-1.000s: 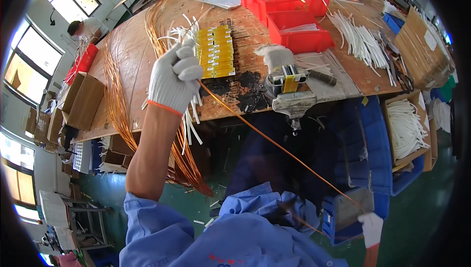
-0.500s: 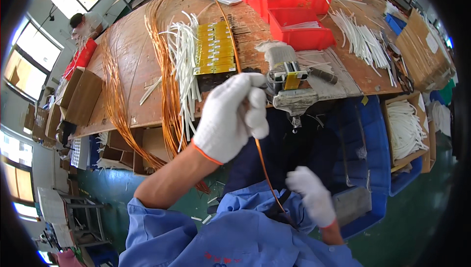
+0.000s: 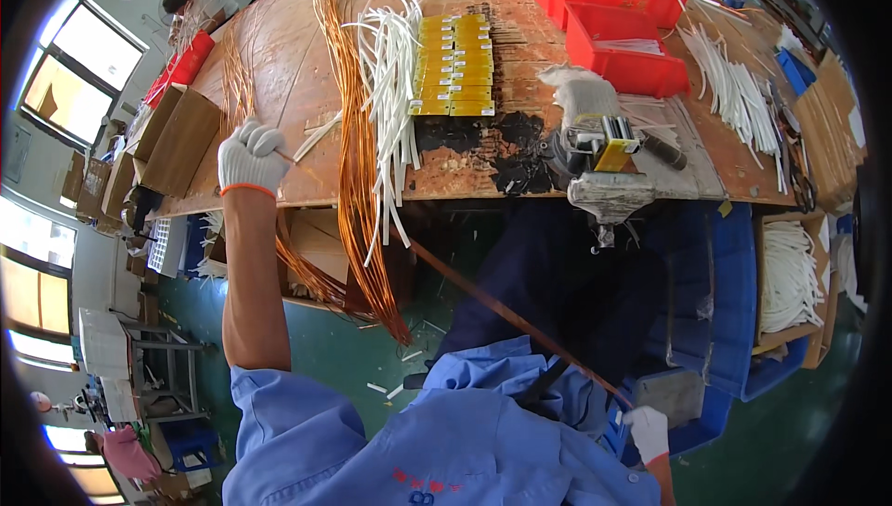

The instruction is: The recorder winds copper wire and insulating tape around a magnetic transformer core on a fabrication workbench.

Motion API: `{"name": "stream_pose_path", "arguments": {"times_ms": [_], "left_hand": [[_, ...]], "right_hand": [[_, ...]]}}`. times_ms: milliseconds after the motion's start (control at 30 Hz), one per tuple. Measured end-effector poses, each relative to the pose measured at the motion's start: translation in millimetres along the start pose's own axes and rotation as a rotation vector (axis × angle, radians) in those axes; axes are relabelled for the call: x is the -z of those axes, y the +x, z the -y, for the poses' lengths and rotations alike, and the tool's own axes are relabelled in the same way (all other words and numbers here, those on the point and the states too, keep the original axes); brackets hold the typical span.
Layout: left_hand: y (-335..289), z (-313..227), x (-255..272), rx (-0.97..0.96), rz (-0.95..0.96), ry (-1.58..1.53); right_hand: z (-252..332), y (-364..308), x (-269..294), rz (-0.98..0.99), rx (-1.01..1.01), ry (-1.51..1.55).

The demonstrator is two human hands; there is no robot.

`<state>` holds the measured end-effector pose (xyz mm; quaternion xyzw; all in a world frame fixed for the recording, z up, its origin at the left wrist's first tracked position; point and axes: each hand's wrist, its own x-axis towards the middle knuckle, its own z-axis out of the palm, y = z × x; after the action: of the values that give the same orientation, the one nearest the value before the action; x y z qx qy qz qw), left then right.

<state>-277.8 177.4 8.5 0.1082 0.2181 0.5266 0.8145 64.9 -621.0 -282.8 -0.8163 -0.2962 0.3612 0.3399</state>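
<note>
Copper wire, 1 pc.: slants betw. hands, past table edge. L. hand, gloved: fingers curled round upper end. R. hand, gloved: pinching lower end. Handling, I'd say: even tension, clear of hanging bundle.

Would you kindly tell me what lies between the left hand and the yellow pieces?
The head view shows loose tubes, copper wires, then a white tube bundle.

Head-worn fisheye, left 1 of 2, facing down
It looks from close above the blue shirt to the left hand, right hand and, farther off, the surface.
</note>
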Motion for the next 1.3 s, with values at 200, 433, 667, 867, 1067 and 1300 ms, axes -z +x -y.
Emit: {"name": "stream_pose_path", "arguments": {"times_ms": [200, 433, 667, 867, 1067, 1300], "left_hand": [[-7, 21, 49, -0.103, 0.061, 0.018], [-86, 129, 25, -0.066, -0.013, 0.154], [-257, 330, 30, 0.260, 0.206, 0.340], [-198, 248, 8, 0.183, -0.023, 0.192], [-207, 273, 33, 0.188, -0.106, 0.274], [-199, 216, 31, -0.196, -0.047, 0.593]], "right_hand": [[-192, -99, 65, 0.677, -0.393, -0.868], [-127, -42, 60, 0.095, -0.680, -1.071], [317, 106, -37, -0.385, 0.556, -0.023], [242, 88, -62, -0.094, 0.358, 0.160], [280, 102, -60, 0.142, 0.305, 0.163], [326, 114, -70, 0.138, 0.249, 0.340]]}}
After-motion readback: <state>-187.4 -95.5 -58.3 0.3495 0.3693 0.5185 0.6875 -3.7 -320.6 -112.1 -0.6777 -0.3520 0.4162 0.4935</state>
